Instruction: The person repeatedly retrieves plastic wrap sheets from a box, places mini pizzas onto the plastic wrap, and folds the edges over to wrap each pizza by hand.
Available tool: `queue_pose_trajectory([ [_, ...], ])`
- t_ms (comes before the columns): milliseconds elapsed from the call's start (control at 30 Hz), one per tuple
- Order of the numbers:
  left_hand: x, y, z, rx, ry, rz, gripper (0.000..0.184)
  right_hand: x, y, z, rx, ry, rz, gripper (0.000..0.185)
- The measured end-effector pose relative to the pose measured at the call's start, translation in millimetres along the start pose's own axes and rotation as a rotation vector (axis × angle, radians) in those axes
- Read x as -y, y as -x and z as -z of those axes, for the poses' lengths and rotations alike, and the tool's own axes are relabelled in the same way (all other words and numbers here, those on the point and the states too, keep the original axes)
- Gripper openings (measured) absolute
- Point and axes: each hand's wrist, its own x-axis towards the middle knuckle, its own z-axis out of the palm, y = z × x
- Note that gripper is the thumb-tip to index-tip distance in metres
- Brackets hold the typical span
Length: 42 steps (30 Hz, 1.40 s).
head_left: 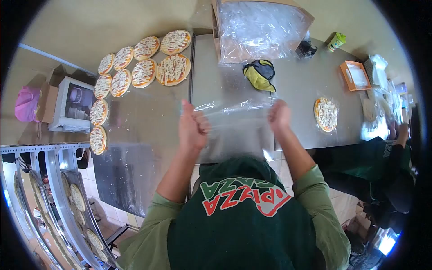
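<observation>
A clear plastic bag [238, 118] is stretched between my two hands above the metal table. My left hand [193, 126] is closed on its left side, thumb pointing up. On the right side, my right hand [279, 116] grips the bag in a fist. Just beyond the bag lies a yellow and black cloth item [259, 75]. Behind that, an open cardboard box [263, 31] holds a heap of clear plastic bags. Several topped pizzas [173, 69] sit in rows on the left part of the table.
A wrapped pizza [326, 114] lies to the right, near an orange box [355, 75] and a green cup [336, 41]. A co-worker [378, 166] is at the right edge. A rack with pizzas [77, 198] stands at lower left.
</observation>
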Motion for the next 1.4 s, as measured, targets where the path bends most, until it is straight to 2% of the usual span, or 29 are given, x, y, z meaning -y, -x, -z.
queue_pose_trajectory([
  [67, 21.1, -14.9, 7.4, -0.165, -0.094, 0.033, 0.041, 0.1, -1.1, 25.4, -0.003, 0.075, -0.095, 0.015],
  [100, 34.7, -20.7, 12.2, -0.249, -0.149, 0.055, 0.039, -4.6, 2.4, 24.0, -0.050, 0.224, 0.001, 0.016],
  [167, 62.3, -31.7, 19.1, -0.353, -0.411, -0.101, 0.033, -6.6, 8.2, 12.8, -0.151, 0.516, 0.209, 0.019],
  [200, 75.1, -36.0, 24.7, -0.400, -0.538, -0.182, 0.030, -15.8, -12.3, 46.8, -0.238, 0.931, 0.564, 0.022],
  [300, 84.9, -38.9, 67.4, -0.384, -0.766, -0.196, 0.027, 18.0, 5.0, 77.9, -0.325, 1.070, 0.418, 0.022],
  [333, 88.8, -40.1, 81.7, -0.442, -0.901, -0.090, 0.025, 17.4, 4.0, 90.1, -0.326, 1.174, 0.452, 0.019],
  [433, 105.0, -54.7, 94.4, -0.614, -1.293, -0.504, 0.024, 13.1, 3.3, 107.3, -0.345, 1.333, 0.399, 0.019],
  [467, 109.0, -57.1, 93.6, -0.539, -1.505, -0.683, 0.027, 11.2, 2.8, 111.5, -0.337, 1.314, 0.442, 0.019],
  [533, 104.0, -42.2, 27.2, -0.353, -1.911, -1.046, 0.035, 4.9, 4.2, 116.7, -0.311, 1.275, 0.524, 0.018],
  [600, 130.2, -51.6, 18.8, 0.242, -1.783, -0.819, 0.041, 5.0, 3.8, 115.7, -0.287, 1.253, 0.595, 0.021],
  [667, 164.4, -71.2, 27.2, 0.541, -1.874, -0.401, 0.063, 12.1, 2.4, 114.9, -0.274, 1.297, 0.617, 0.024],
  [767, 178.5, -59.1, 12.7, 0.508, -2.291, -0.402, 0.090, 32.1, 2.5, 122.1, -0.260, 1.490, 0.557, 0.030],
  [833, 170.4, -63.2, -2.7, 0.547, -2.409, -0.289, 0.103, 40.9, -1.7, 131.3, -0.214, 1.652, 0.502, 0.037],
  [867, 167.8, -63.1, -4.8, 0.559, -2.465, -0.226, 0.110, 39.5, -8.6, 137.3, -0.269, 1.737, 0.584, 0.042],
  [967, 170.3, -64.9, 17.6, 0.551, -2.325, -0.472, 0.112, 51.0, 12.2, 96.3, -0.424, 1.895, 1.029, 0.045],
  [1000, 172.7, -68.3, 31.0, 0.575, -2.234, -0.474, 0.111, 45.9, 26.7, 76.1, -0.206, 1.732, 1.019, 0.045],
  [1067, 179.2, -74.0, 53.9, 0.614, -2.045, -0.485, 0.110, -6.9, 32.6, 69.2, 0.221, 1.673, 1.119, 0.048],
  [1167, 169.5, -62.1, 50.1, 0.501, -2.111, -0.504, 0.116, -30.2, 38.3, 59.5, 0.633, 1.493, 0.820, 0.050],
  [1233, 152.5, -54.6, 31.1, 0.463, -2.217, -0.363, 0.119, -13.5, 20.2, 94.8, 0.301, 1.873, 0.634, 0.054],
  [1300, 146.7, -51.7, 29.5, 0.473, -2.266, -0.258, 0.122, 13.5, 19.8, 114.2, -0.129, 2.006, 0.500, 0.056],
  [1367, 142.8, -57.5, 30.9, 0.512, -2.277, -0.221, 0.125, 16.9, 9.4, 145.6, -0.162, 2.079, 0.624, 0.055],
  [1400, 138.1, -56.7, 26.9, 0.535, -2.230, -0.192, 0.121, 20.0, 6.8, 147.6, -0.156, 2.096, 0.543, 0.054],
])
